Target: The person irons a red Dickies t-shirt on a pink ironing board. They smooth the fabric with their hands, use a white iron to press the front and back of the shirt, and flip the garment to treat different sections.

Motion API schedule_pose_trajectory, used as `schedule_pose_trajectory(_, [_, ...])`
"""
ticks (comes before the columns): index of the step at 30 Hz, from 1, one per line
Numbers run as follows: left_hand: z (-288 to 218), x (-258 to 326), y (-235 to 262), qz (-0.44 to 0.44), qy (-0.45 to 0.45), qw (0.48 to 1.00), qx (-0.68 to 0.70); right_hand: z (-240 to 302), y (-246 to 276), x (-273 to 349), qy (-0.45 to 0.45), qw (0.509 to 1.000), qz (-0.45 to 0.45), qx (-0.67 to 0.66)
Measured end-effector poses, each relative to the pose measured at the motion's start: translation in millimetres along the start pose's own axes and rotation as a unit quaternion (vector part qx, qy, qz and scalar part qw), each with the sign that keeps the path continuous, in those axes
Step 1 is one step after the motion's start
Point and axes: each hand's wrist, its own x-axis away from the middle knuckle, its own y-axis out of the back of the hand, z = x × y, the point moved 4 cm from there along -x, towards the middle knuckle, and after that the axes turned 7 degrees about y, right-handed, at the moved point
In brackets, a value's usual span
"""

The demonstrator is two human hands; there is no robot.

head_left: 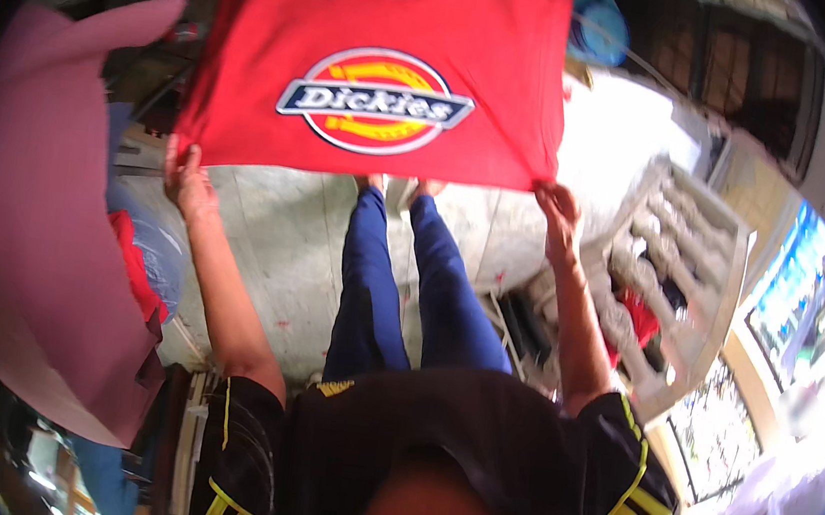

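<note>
A red shirt [253,50] is stretched out flat in front of me, and part of a V-shaped seam or fold shows at its top. On its front is an oval emblem in yellow, red and white, crossed by a dark band. My left hand [193,182] pinches the shirt's near left corner. At the near right corner, the fingers of my right hand [560,213] are closed on the cloth. Between them the near edge runs almost straight. The far end of the shirt passes out of view at the top.
A large pink sheet [47,199] hangs close on the left, beside a bluish tub [157,256] with red cloth. To the right stands a pale balustrade [696,287] with red and dark things behind its posts. A blue round container [599,31] is at the upper right, above the pale floor [278,243].
</note>
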Motion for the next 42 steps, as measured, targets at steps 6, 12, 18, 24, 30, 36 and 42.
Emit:
schedule_pose_trajectory(6, [-23, -37, -13, 0.065, 0.055, 0.987, -0.140, 63, -30, -19, 0.346, 0.868, -0.034, 0.354])
schedule_pose_trajectory(12, [-44, -50, -9, 0.115, 0.059, 0.938, -0.322, 77, -82, -62, 0.400, 0.822, 0.020, 0.406])
schedule_pose_trajectory(18, [-79, 10, -85, 0.075, -0.259, 0.803, -0.531, 141, -131, -85, 0.442, 0.791, 0.004, 0.424])
schedule_pose_trajectory(24, [-77, 43, -157, 0.102, -0.417, 0.748, -0.506, 180, -188, -153, 0.526, 0.688, 0.060, 0.496])
schedule_pose_trajectory(30, [-54, 58, -253, 0.169, -0.471, 0.655, -0.567, 182, -179, -235, 0.464, 0.785, 0.002, 0.411])
schedule_pose_trajectory(36, [-71, 4, -306, 0.145, -0.463, 0.725, -0.489, 204, -184, -190, 0.543, 0.785, -0.019, 0.298])
schedule_pose_trajectory(42, [-75, -90, -331, 0.150, -0.303, 0.838, -0.429, 187, -177, -237, 0.469, 0.815, -0.084, 0.331])
